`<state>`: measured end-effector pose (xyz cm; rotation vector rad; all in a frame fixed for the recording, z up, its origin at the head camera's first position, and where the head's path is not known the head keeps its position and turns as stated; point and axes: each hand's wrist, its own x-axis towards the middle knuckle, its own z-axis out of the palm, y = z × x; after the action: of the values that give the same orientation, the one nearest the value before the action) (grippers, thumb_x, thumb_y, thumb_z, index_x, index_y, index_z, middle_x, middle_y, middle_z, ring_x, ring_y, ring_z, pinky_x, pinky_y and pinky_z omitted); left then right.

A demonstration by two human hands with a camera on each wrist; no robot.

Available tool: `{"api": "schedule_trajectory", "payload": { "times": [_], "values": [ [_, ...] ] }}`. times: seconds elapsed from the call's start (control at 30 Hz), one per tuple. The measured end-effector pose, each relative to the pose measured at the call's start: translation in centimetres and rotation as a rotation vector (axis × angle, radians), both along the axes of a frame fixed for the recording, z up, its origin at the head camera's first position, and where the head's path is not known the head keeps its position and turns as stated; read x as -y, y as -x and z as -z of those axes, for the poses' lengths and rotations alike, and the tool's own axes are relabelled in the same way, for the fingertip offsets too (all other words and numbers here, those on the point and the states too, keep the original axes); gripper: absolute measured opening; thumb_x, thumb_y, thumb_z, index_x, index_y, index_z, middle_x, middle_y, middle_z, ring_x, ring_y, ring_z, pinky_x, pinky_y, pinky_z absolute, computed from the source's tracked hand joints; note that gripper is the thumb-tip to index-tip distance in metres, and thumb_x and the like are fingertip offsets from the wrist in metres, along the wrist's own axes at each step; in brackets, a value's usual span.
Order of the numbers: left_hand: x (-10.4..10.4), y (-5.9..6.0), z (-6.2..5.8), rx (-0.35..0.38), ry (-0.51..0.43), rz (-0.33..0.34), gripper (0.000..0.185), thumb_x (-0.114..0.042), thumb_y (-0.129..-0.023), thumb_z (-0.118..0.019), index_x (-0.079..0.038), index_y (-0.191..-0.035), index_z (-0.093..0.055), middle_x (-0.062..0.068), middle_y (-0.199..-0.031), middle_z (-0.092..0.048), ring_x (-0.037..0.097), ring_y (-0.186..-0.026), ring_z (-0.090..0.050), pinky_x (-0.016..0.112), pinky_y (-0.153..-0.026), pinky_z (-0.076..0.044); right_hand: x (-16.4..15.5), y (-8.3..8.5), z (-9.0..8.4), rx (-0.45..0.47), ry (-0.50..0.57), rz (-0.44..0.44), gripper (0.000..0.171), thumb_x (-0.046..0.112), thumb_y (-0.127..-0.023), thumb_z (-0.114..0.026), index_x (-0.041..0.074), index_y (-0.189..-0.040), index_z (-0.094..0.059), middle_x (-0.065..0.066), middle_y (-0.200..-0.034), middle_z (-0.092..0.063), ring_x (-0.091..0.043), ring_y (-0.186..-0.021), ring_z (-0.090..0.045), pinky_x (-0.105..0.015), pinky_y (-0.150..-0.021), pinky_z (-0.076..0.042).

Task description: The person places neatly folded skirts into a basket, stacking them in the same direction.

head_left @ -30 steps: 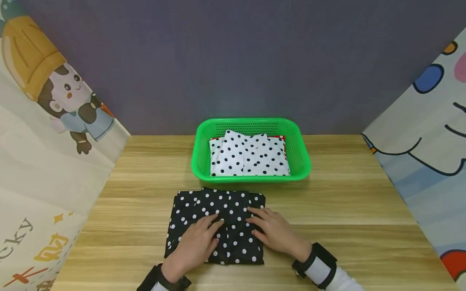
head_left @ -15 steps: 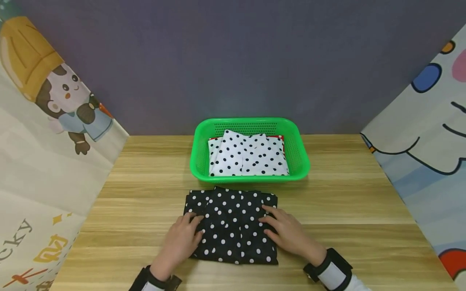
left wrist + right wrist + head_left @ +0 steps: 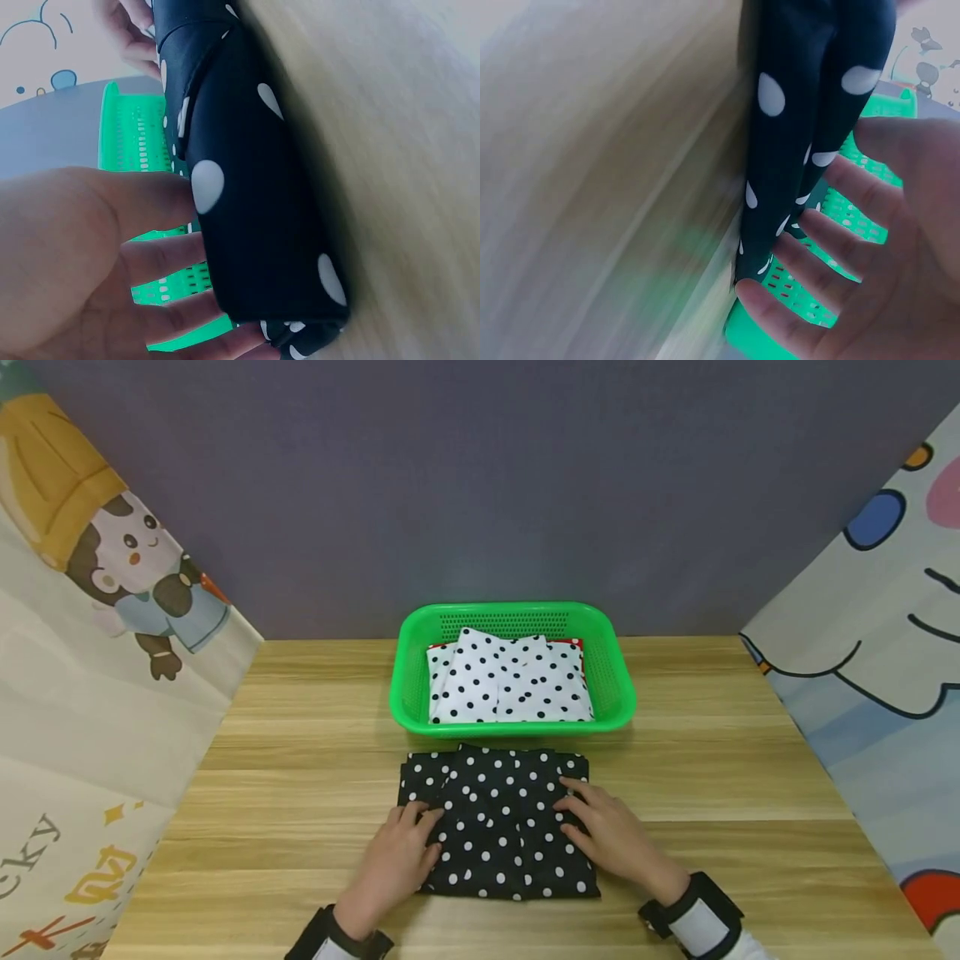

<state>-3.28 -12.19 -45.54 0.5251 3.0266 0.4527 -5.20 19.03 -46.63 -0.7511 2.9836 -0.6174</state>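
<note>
A folded black polka-dot cloth [image 3: 498,822] lies on the wooden tabletop [image 3: 285,777], now further right than a second ago and squared up below the green basket [image 3: 622,693]. The left hand [image 3: 393,864] and right hand [image 3: 611,839] press its side edges with relaxed, nearly straight fingers. The basket holds white dotted cloth [image 3: 510,689]. Bare wood stretches to both sides.
</note>
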Motion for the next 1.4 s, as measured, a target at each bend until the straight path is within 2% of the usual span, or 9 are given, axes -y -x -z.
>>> {"api": "schedule_trajectory", "payload": {
  "times": [0.4, 0.63, 0.83, 1.07, 1.23, 1.4],
  "values": [
    [-1.5, 0.1, 0.1, -0.023, -0.027, 0.027, 0.042, -0.022, -0.078, -0.069, -0.008, -0.117, -0.062, 0.016, -0.118, -0.054, 0.031, -0.104, -0.051, 0.043, -0.086, -0.048, -1.2, 0.3, -0.1, -0.018, -0.018, 0.045, 0.023, 0.025, -0.083, -0.067, 0.017, -0.104, -0.062, -0.015, -0.133, -0.048, -0.035, -0.115, -0.051, -0.052, -0.086, -0.046],
    [-2.1, 0.1, 0.6, -0.052, -0.044, 0.039, 0.041, -0.022, -0.078, -0.068, -0.008, -0.117, -0.062, 0.015, -0.118, -0.054, 0.031, -0.105, -0.051, 0.043, -0.087, -0.047, -1.9, 0.4, 0.1, -0.049, -0.012, 0.053, 0.023, 0.023, -0.082, -0.068, 0.015, -0.103, -0.063, -0.016, -0.131, -0.049, -0.035, -0.113, -0.053, -0.051, -0.085, -0.047],
    [-2.4, 0.6, 0.4, -0.042, -0.106, -0.043, 0.034, -0.02, -0.079, -0.068, -0.006, -0.11, -0.064, 0.014, -0.111, -0.057, 0.029, -0.099, -0.054, 0.041, -0.077, -0.051, -1.7, 0.5, -0.1, -0.067, -0.003, 0.058, 0.023, 0.021, -0.081, -0.069, 0.012, -0.102, -0.063, -0.018, -0.129, -0.05, -0.035, -0.113, -0.053, -0.05, -0.087, -0.046],
    [-2.4, 1.7, -0.4, -0.061, -0.139, -0.137, 0.031, -0.019, -0.077, -0.07, -0.004, -0.104, -0.065, 0.013, -0.101, -0.06, 0.024, -0.086, -0.058, 0.035, -0.061, -0.051, -1.2, 0.7, -0.4, -0.081, 0.034, 0.144, 0.029, 0.016, -0.079, -0.071, 0.006, -0.105, -0.062, -0.022, -0.124, -0.052, -0.037, -0.11, -0.054, -0.05, -0.088, -0.046],
    [-2.2, 2.7, -0.5, -0.038, -0.111, -0.172, 0.041, -0.023, -0.076, -0.073, 0.0, -0.108, -0.063, 0.016, -0.103, -0.058, 0.025, -0.083, -0.057, 0.035, -0.061, -0.051, -1.0, 0.9, -0.6, -0.068, 0.033, 0.207, 0.036, 0.015, -0.079, -0.071, 0.001, -0.111, -0.059, -0.025, -0.121, -0.052, -0.039, -0.107, -0.054, -0.051, -0.087, -0.047],
    [-1.7, 3.6, -0.3, 0.027, -0.074, -0.218, 0.055, -0.029, -0.073, -0.075, 0.004, -0.114, -0.058, 0.02, -0.105, -0.054, 0.028, -0.084, -0.056, 0.038, -0.061, -0.052, -0.8, 1.3, -0.7, -0.069, 0.028, 0.247, 0.046, 0.015, -0.078, -0.072, -0.005, -0.116, -0.055, -0.026, -0.109, -0.055, -0.036, -0.094, -0.058, -0.047, -0.077, -0.05]
  ]
}}
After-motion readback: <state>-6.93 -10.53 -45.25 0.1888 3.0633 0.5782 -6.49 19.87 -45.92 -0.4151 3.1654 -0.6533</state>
